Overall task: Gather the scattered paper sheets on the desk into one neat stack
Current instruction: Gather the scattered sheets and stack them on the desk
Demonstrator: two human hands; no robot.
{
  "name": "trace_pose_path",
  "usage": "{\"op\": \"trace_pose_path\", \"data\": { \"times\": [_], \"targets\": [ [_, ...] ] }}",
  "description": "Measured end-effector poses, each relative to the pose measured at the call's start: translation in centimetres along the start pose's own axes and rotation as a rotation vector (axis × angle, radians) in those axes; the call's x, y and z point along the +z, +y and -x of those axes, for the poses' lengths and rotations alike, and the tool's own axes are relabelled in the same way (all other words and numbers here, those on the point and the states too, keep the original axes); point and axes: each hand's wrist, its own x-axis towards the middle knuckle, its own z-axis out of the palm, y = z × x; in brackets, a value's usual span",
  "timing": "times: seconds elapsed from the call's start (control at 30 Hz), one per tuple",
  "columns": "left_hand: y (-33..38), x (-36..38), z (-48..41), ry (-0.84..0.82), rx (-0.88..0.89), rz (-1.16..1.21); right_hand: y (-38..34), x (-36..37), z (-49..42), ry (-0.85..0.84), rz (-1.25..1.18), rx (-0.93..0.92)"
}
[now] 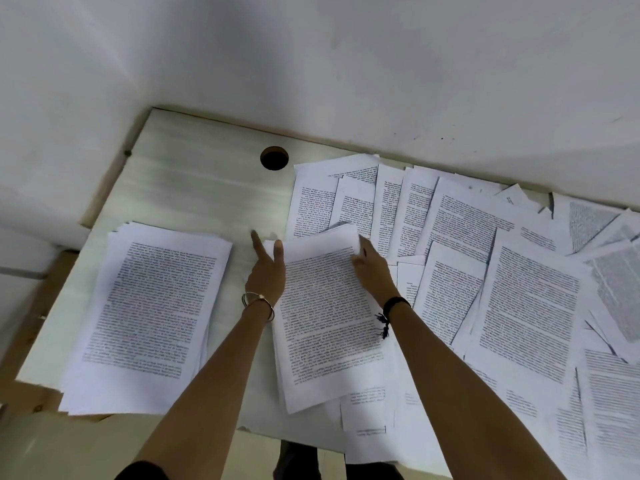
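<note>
Because printed office paper is light, limp and slick sheet on sheet, the small sheaf of white printed sheets (325, 323) lying mid-counter, between the two forearms, will probably fan or sag if it is lifted by one corner.

Head view: the right grip (370, 267) curls over the sheaf's far right corner and pinches its raised edge. The left grip (266, 271) is spread — forefinger straight on the pale wood-grain counter (207, 188), thumb laid on the sheaf's far left corner, other fingers hidden. To the left lies a fairly even pile of white printed pages (149, 317), apart from the sheaf. To the right, loose overlapping white printed sheets (519, 289) cover the counter up to the white wall (311, 64). The best hold, I judge, is on both long edges, thumbs above and fingers beneath — then tap the sheaf square. The edges would crease easily.
</note>
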Motion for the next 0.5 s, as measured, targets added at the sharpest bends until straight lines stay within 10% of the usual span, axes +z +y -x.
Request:
{"op": "trace_pose_path", "data": {
  "times": [0.2,0.5],
  "targets": [
    [-1.5,-1.0,0.3,-0.172,-0.101,0.417,-1.2,-0.8,-1.9,0.35,-0.394,0.172],
    [-3.0,-0.4,2.2,-0.199,-0.08,0.312,-0.7,0.8,3.8,0.115,-0.167,0.26]
  ]
}}
